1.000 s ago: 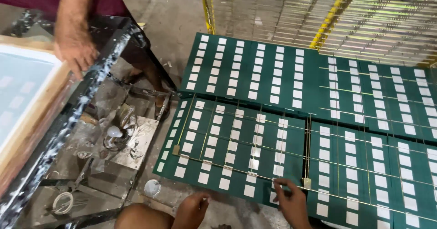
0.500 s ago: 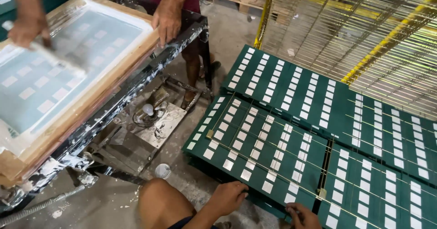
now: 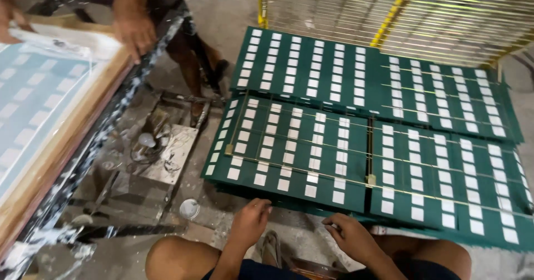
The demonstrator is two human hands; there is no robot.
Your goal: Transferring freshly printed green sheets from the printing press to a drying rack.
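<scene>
I crouch over a stack of dark green sheets printed with rows of white rectangles, lying on wire rack trays on the floor. My left hand rests at the near edge of the front left sheet, fingers curled down onto the stack's edge. My right hand is at the near edge under the seam between the two front sheets, fingers bent. Whether either hand actually grips a sheet is hidden by the stack's edge. My knees fill the bottom of the view.
Another person's hand rests on a wooden-framed printing screen at left, on a paint-spattered metal stand. A yellow wire drying rack stands behind. A small round lid lies on the dirty floor.
The view has swung and drawn closer to the sheets. My hands have moved up to the near edge of the front sheets. The other person's hands shifted on the screen frame.
</scene>
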